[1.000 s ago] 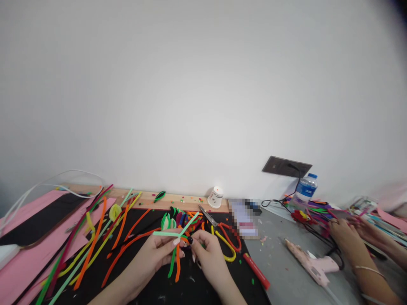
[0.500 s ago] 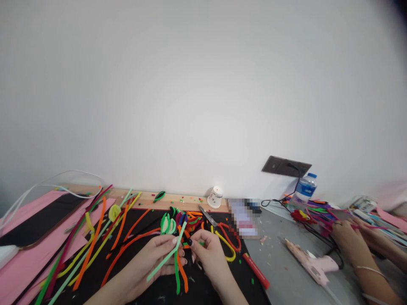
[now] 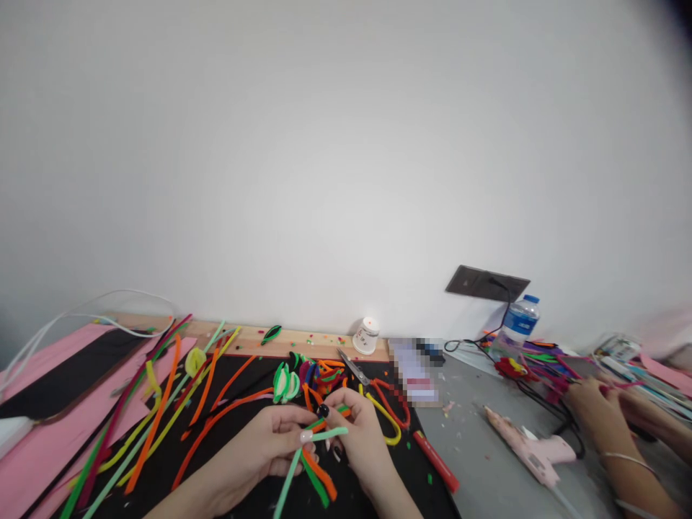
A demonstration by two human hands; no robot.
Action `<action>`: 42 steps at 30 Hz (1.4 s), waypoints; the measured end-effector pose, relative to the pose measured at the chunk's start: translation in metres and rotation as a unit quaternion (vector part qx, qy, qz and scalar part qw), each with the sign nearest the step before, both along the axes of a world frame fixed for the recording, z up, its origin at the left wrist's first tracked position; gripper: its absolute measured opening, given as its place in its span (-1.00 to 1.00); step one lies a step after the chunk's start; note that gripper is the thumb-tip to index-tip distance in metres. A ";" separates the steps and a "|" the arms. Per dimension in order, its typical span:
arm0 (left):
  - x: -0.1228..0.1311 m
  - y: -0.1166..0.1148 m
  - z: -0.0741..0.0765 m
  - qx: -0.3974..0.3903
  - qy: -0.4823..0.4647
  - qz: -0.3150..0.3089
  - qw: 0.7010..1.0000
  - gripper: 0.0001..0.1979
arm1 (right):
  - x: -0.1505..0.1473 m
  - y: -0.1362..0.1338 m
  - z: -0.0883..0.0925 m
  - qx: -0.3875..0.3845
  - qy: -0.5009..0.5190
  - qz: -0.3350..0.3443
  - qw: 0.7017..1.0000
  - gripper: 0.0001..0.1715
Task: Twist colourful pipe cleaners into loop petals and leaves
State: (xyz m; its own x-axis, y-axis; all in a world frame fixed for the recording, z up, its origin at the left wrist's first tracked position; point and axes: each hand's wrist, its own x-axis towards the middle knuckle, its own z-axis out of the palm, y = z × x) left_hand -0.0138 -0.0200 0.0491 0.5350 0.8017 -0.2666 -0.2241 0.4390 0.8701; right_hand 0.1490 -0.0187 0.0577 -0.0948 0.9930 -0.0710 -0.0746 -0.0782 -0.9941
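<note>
My left hand (image 3: 270,448) and my right hand (image 3: 357,434) meet low in the middle of the view, over a black mat (image 3: 156,468). Between their fingertips they pinch a small bundle of pipe cleaners: a light green one (image 3: 303,455), with dark green and orange ends (image 3: 323,481) hanging below. The light green stem bends at my left thumb and runs down to the bottom edge. Just behind my hands lie looped pipe-cleaner shapes (image 3: 308,376) and scissors (image 3: 352,367).
Many loose pipe cleaners (image 3: 162,404) lie on the mat at left, beside pink sheets (image 3: 37,454). A small white cup (image 3: 366,336) stands by the wall. A red stick (image 3: 435,461), a pink glue gun (image 3: 533,448) and a water bottle (image 3: 519,318) are at right, where another person's hands (image 3: 600,411) work.
The light green pipe cleaner has been turned between my fingers, from lying level to slanting, to bent over my left thumb with its long end pointing down. My hands stayed close together.
</note>
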 end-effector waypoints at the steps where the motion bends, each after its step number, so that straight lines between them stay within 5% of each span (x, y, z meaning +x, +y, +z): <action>1: 0.001 0.000 -0.001 0.008 0.012 -0.018 1.000 -0.77 | 0.000 0.000 0.000 0.005 0.002 0.003 1.000 -0.82; 5: 0.004 -0.001 -0.007 0.035 0.055 -0.050 0.997 -0.75 | 0.000 0.000 0.000 0.012 0.000 0.013 1.000 -0.82; 11: 0.006 0.005 -0.011 0.053 0.072 -0.001 0.996 -0.69 | 0.001 0.003 -0.006 0.020 0.032 0.027 0.999 -0.76; 18: 0.004 0.007 -0.002 0.079 0.069 0.044 0.993 -0.67 | 0.005 0.007 -0.010 0.050 0.053 -0.042 0.996 -0.65; 35: 0.003 0.005 -0.001 0.051 0.063 0.043 0.996 -0.67 | 0.006 0.007 -0.013 0.109 -0.044 -0.036 0.992 -0.75; 42: 0.001 0.004 0.007 0.051 0.068 0.050 0.995 -0.68 | 0.011 0.003 -0.004 0.165 -0.180 -0.048 0.969 -0.72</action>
State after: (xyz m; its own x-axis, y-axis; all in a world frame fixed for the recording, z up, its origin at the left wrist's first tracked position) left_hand -0.0126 -0.0160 0.0563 0.4166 0.8752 -0.2457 -0.1398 0.3288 0.9340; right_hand 0.1598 -0.0155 0.0541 -0.0279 0.9704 0.2399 0.2907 0.2375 -0.9269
